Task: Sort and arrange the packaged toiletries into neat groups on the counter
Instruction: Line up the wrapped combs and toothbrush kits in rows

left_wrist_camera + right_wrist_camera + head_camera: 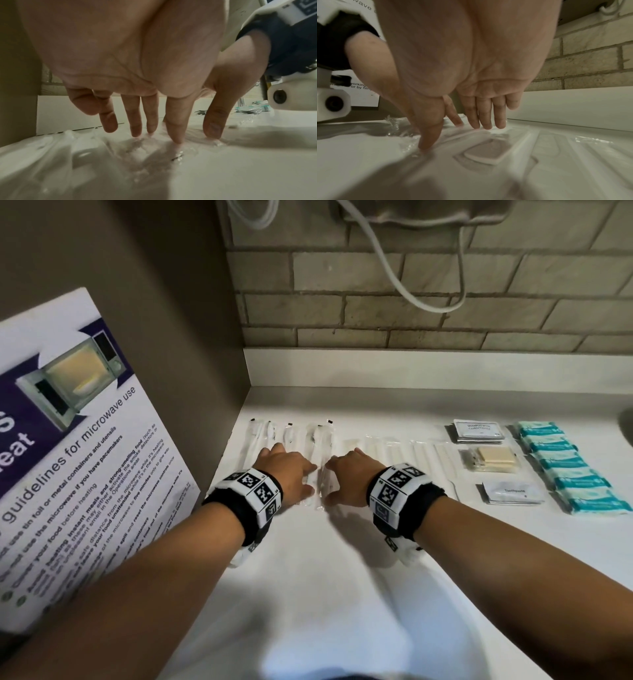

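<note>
Several clear-wrapped white toothbrushes (291, 440) lie side by side at the left of the white counter (342, 559). My left hand (291, 474) rests flat on them, its straight fingertips (176, 139) pressing the crinkled wrappers (85, 155). My right hand (349, 477) lies flat beside it, its fingers (476, 120) and thumb touching more clear packets (488, 152) that run on to the right (404, 453). One wrapped toothbrush (322, 463) lies between the two hands. Neither hand grips anything.
At the right lie a stack of shampoo sachets (478, 431), a wrapped tan item (489, 460), toothpaste sachets (513, 493) and a row of teal packets (568, 467). A microwave notice (68, 457) leans on the left wall. A brick wall and hanging cable (394, 268) stand behind.
</note>
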Action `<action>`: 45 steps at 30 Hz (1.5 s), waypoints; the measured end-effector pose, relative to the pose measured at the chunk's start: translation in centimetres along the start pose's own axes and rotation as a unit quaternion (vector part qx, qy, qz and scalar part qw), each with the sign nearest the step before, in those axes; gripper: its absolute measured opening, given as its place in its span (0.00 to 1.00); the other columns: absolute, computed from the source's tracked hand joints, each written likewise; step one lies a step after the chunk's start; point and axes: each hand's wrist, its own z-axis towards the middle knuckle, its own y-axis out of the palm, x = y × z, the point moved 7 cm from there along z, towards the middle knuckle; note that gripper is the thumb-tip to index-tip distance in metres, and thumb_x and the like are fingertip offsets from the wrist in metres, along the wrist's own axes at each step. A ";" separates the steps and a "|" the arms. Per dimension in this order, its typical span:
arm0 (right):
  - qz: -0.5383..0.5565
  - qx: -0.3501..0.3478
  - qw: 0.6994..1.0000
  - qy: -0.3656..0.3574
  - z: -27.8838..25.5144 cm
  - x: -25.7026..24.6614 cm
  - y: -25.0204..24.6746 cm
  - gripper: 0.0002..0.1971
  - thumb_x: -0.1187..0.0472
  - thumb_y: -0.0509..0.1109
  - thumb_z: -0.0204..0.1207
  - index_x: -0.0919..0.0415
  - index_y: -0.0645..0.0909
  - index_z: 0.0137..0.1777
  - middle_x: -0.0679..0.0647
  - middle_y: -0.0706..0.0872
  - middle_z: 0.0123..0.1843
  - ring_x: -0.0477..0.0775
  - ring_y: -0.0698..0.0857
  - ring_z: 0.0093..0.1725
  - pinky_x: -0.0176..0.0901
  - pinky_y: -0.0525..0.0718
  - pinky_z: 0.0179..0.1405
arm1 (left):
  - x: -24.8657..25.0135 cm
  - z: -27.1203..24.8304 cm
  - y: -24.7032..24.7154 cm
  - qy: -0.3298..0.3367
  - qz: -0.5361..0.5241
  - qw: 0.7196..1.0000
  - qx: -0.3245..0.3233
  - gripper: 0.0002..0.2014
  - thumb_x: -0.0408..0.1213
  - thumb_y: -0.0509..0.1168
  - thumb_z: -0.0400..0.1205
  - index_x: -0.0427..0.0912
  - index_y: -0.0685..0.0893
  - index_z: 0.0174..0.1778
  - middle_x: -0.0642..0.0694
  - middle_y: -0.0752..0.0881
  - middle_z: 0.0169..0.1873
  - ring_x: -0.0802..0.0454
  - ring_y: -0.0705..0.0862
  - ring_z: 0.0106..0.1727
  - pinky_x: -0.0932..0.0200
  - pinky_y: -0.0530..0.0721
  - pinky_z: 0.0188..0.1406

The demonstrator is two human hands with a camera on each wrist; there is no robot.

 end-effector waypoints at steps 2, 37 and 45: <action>0.001 -0.005 1.000 0.002 0.0 0.1 0.0 0.29 0.41 0.72 0.72 0.59 0.77 0.67 0.55 0.85 0.61 0.60 0.76 0.67 0.48 0.71 0.67 | -0.4 -0.1 0.1 -0.009 -0.002 1.000 0.006 0.28 0.61 0.63 0.76 0.63 0.73 0.74 0.54 0.79 0.68 0.43 0.70 0.68 0.49 0.70 0.65; -0.016 -0.013 1.000 0.004 -0.3 1.3 -0.7 0.24 0.49 0.68 0.75 0.62 0.75 0.67 0.57 0.83 0.61 0.60 0.79 0.65 0.48 0.70 0.69 | -0.2 -0.1 0.1 -0.032 -0.032 0.999 0.006 0.32 0.69 0.59 0.66 0.66 0.76 0.68 0.53 0.81 0.63 0.41 0.68 0.65 0.47 0.72 0.61; 0.000 -0.025 0.999 -0.022 0.1 0.6 0.1 0.41 0.43 0.70 0.72 0.51 0.59 0.83 0.56 0.71 0.79 0.60 0.68 0.79 0.54 0.59 0.81 | 0.9 -1.1 -1.1 0.000 -0.019 0.999 0.033 0.22 0.60 0.67 0.74 0.61 0.81 0.63 0.55 0.82 0.61 0.44 0.67 0.65 0.51 0.66 0.57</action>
